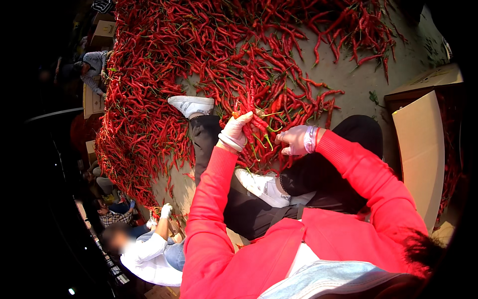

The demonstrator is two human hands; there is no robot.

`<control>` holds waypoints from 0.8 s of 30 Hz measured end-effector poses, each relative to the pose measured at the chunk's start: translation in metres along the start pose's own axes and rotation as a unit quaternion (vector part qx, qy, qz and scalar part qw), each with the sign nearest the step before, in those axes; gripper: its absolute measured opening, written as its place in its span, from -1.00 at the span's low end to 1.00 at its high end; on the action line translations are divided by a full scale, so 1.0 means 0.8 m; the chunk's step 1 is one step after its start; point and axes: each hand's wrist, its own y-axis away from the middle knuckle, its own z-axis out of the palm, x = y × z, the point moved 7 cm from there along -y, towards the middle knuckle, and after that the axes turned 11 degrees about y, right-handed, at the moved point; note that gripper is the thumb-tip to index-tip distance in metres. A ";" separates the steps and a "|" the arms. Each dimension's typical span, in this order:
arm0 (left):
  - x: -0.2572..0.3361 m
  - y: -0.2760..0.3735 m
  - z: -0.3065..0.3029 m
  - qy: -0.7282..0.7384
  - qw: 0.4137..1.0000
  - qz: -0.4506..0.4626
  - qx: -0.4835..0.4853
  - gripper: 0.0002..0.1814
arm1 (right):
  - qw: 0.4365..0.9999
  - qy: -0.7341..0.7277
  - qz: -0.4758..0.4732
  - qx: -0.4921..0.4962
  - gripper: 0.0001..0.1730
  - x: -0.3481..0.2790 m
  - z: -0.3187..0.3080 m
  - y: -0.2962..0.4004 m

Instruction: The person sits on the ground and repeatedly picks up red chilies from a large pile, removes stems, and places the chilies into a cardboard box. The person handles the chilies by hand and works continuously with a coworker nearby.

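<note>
My left hand [236, 130], in a thin pale glove, is closed around a bunch of long red chili peppers [257, 121], whose green stems point down and to the right. To its right, my right hand [294, 140], also thinly gloved, hovers over loose peppers with its fingers partly bent; I see nothing held in it. A large heap of red chili peppers [157, 74] spreads over the floor in front of me and to the left. Some of them lie between my legs, close under both hands.
An opened cardboard box [420, 153] stands at my right. My white shoes [192, 105] rest beside the peppers on the concrete floor [368, 82]. A person in a white shirt [151, 258] sits at lower left, and others sit farther along the heap near cardboard boxes [93, 101].
</note>
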 end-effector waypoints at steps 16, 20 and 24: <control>-0.129 0.464 -0.174 -0.020 0.976 0.068 0.205 -0.67 | 0.841 -0.267 0.140 0.449 -0.73 0.119 -0.110 0.061; -0.312 0.668 -0.281 -0.028 0.885 -0.088 0.456 -0.72 | 0.813 -0.316 0.126 0.472 -0.75 0.128 -0.107 0.059; -0.473 0.763 -0.280 -0.138 0.795 -0.406 0.429 -0.74 | 0.812 -0.340 0.123 0.459 -0.76 0.127 -0.103 0.060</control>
